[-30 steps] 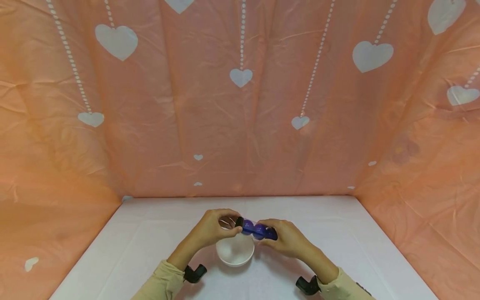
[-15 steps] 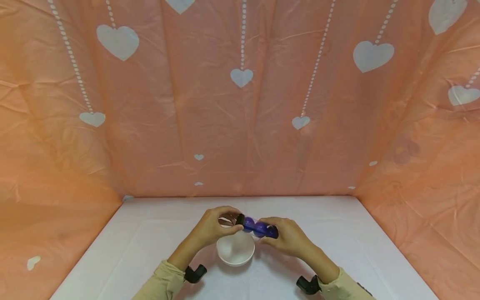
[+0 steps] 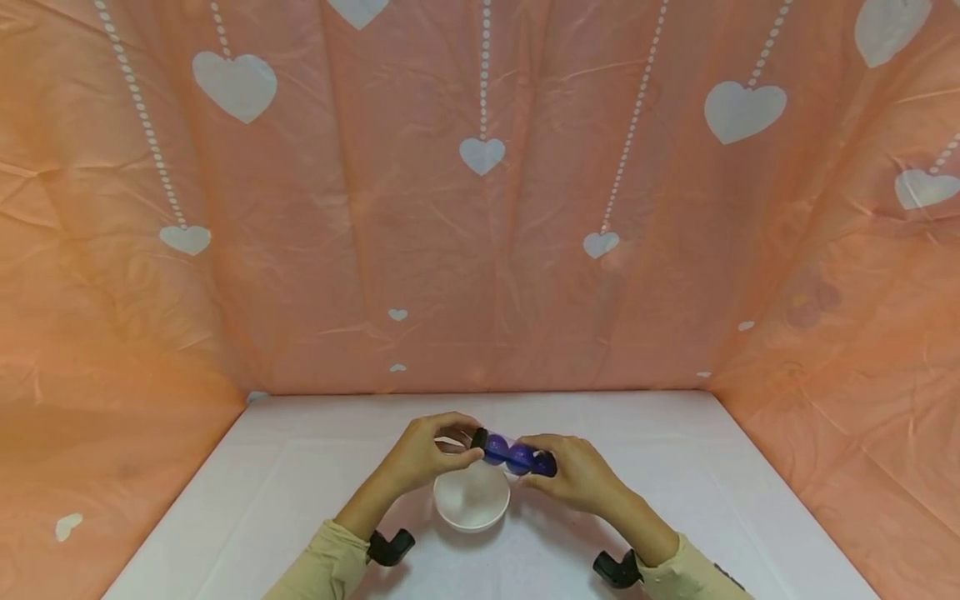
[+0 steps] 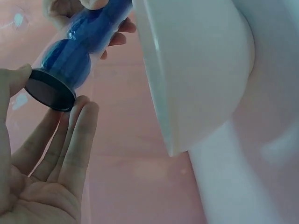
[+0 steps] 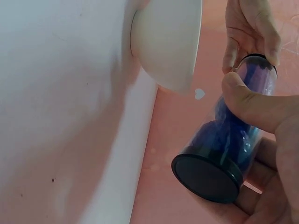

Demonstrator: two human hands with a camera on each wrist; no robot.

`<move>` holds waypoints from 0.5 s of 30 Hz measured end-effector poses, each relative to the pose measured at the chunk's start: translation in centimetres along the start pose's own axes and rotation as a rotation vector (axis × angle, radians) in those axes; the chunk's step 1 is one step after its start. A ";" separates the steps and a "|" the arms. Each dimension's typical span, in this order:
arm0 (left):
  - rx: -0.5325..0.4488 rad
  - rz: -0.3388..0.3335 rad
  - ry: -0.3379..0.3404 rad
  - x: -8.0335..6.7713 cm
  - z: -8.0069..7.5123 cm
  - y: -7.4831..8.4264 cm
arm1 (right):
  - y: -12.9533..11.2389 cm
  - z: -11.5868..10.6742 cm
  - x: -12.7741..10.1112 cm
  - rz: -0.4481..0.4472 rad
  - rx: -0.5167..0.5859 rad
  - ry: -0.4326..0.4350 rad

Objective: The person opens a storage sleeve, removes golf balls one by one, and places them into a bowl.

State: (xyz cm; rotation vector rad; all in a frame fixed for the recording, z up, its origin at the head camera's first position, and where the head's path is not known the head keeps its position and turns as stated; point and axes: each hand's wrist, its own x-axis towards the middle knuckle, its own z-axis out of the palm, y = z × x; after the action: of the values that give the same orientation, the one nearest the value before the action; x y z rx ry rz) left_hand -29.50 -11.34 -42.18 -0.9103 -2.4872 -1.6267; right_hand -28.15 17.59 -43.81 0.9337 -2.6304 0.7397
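A clear plastic tube [image 3: 519,457] with black end caps and several blue-purple balls inside is held above a white bowl [image 3: 471,502] in the head view. My left hand [image 3: 426,457] pinches the tube's left cap [image 4: 50,89] between thumb and fingertips, as the left wrist view shows. Around the other end, my right hand [image 3: 572,477] grips the tube body, its thumb [image 5: 252,105] laid along the clear side. The right end cap [image 5: 208,178] is on the tube and faces the right wrist camera. The tube tilts slightly, left end higher in the head view.
The bowl stands upright on a white tabletop [image 3: 315,517], just below the tube. Orange-pink sheeting [image 3: 480,275] with white hearts forms the back and side walls. A black wrist camera [image 3: 392,548] sits on the left wrist, another black device [image 3: 617,571] on the right.
The tube's left end has risen slightly with my left hand since one second ago. Over the last half second, hands and tube stay nearly still, and the bowl keeps its place.
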 end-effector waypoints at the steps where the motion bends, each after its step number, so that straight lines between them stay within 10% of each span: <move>1: -0.010 -0.005 -0.005 0.0 -0.2 0.0 | 0.0 0.0 0.0 0.003 0.001 -0.001; 15: -0.134 -0.082 0.021 -1.0 -2.3 -0.6 | 0.2 -0.1 0.1 0.030 0.037 -0.014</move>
State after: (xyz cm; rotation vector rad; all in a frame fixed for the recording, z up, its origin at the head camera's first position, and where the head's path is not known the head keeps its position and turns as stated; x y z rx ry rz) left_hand -29.60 -13.92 -41.91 -0.8086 -2.4577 -1.8370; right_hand -28.34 17.73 -43.78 0.9147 -2.6564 0.7942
